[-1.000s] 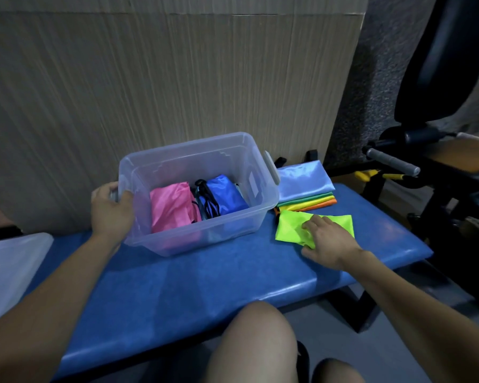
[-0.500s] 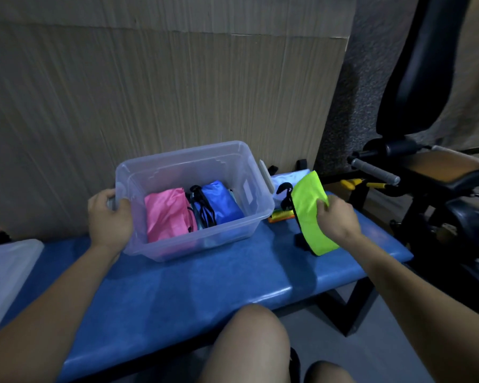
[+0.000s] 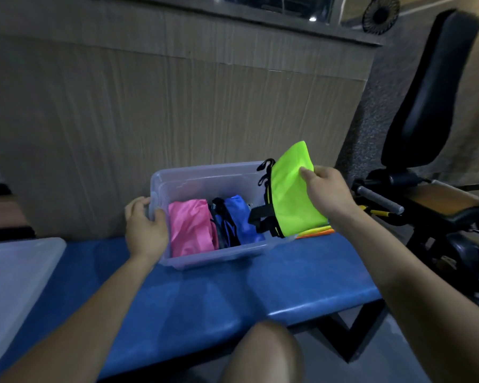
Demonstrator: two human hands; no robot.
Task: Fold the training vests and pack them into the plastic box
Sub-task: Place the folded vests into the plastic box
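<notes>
Right hand (image 3: pixel 327 192) pinches the folded green vest (image 3: pixel 295 189) above the box's (image 3: pixel 205 175) right end, long side tilted down toward the gap beside the blue vest (image 3: pixel 242 217). Left hand (image 3: pixel 145 226) grips the left rim.

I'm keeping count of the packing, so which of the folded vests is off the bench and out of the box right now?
The neon green vest: the right hand holds it above the plastic box, while the pink vest and blue vest lie inside.

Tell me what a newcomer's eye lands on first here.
The neon green vest, held by the right hand over the right end of the clear box. Next, the pink vest and blue vest packed inside, while the left hand grips the box's left rim.
</notes>
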